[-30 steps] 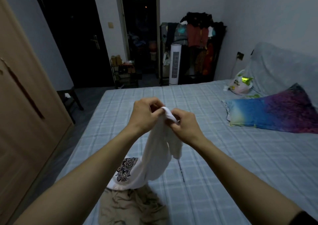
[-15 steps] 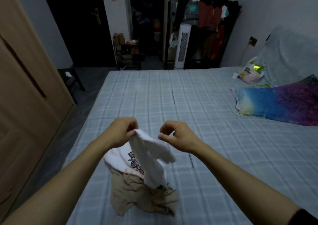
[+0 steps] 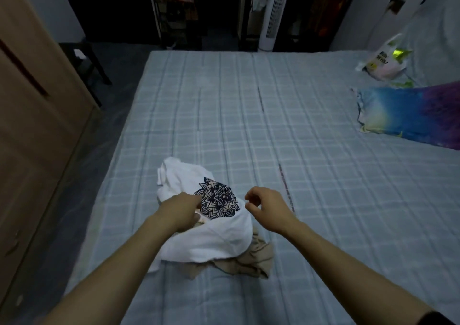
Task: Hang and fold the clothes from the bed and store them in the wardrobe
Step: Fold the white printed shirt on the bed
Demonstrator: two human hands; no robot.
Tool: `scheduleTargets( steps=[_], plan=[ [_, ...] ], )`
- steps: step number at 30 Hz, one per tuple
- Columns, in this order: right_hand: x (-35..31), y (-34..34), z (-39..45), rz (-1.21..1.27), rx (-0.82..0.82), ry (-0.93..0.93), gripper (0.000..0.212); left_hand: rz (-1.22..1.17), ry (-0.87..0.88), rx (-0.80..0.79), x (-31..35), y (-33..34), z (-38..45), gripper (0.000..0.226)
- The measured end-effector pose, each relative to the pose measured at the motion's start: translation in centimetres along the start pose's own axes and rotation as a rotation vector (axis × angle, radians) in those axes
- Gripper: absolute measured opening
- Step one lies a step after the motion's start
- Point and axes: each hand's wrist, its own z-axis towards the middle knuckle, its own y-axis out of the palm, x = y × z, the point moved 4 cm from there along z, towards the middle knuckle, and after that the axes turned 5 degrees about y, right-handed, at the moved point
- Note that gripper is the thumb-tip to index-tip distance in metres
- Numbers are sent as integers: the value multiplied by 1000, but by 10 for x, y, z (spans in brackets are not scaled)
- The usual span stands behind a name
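Note:
A white T-shirt (image 3: 209,240) with a dark mandala print lies crumpled near the left front of the bed (image 3: 249,125). Under it a beige garment (image 3: 249,260) sticks out on the right side. My left hand (image 3: 181,210) rests on the shirt just left of the print, its fingertips curled into a fold of the fabric. My right hand (image 3: 267,209) hovers just right of the print with fingers loosely curled and nothing in them. The wooden wardrobe (image 3: 37,125) stands along the left, its doors closed.
A rainbow-coloured pillow (image 3: 410,115) and a plastic bag (image 3: 383,63) lie at the bed's right side. Beyond the far edge stand a white tower fan (image 3: 273,13) and a dark, cluttered shelf. A black stool (image 3: 84,61) sits on the floor by the wardrobe.
Both hands came down from chest height. The right hand let go of the white T-shirt, which now lies on the bed over the beige garment. My view tilted downward.

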Motion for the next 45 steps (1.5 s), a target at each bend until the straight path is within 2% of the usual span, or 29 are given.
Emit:
scheduleTargets(
  steps=[5, 12, 14, 16, 18, 21, 28, 31, 34, 37, 40, 45],
  plan=[
    [57, 26, 19, 16, -33, 115, 18, -96, 23, 36, 19, 35, 40, 21],
    [130, 87, 29, -2, -183, 234, 26, -259, 47, 96, 44, 102, 90, 22],
    [145, 106, 29, -19, -220, 259, 30, -201, 79, 124, 55, 123, 101, 25],
    [157, 124, 28, -39, -252, 261, 34, -45, 139, 106, 70, 145, 109, 29],
    [165, 143, 28, -72, -296, 224, 42, 49, 182, 75, 85, 166, 113, 33],
    [174, 162, 32, -120, -265, 135, 43, 141, 258, 67, 99, 185, 115, 37],
    [190, 180, 27, -153, -232, 21, 54, 174, 267, 303, 96, 212, 117, 28],
    [187, 178, 32, -151, -180, -26, 52, 85, 335, 412, 93, 204, 117, 15],
    [181, 171, 38, -112, -109, -44, 47, 42, 335, 500, 90, 184, 115, 16],
    [172, 161, 45, -64, -45, -54, 31, 2, 270, 534, 87, 155, 110, 13],
    [156, 146, 56, -35, -9, -59, 6, -60, 200, 594, 79, 117, 102, 10],
    [106, 90, 72, 110, 130, -142, 3, -223, 130, 704, 66, 33, 74, 14]
  ],
)
